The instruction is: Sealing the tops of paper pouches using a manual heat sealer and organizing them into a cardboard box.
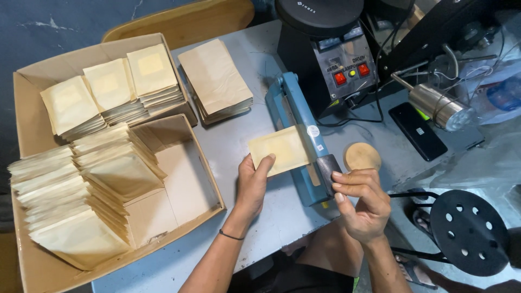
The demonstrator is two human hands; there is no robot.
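Left hand [253, 182] pinches the near left edge of a tan pouch [278, 150], whose right end lies under the arm of the blue heat sealer [297, 135]; right hand [362, 202] closes loosely on the sealer's dark handle [328, 169]. Bare grey table [228, 141] separates the sealer from the cardboard box [206, 179] of stacked pouches at left. A loose pouch stack [215, 80] lies behind, and a round wooden disc [362, 156] lies just right of the handle.

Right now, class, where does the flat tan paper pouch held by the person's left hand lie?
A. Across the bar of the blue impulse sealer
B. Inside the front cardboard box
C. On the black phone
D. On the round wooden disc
A: the left hand holds the flat tan paper pouch with its far end laid across the bar of the blue impulse sealer, while the right hand is at the sealer's handle end.
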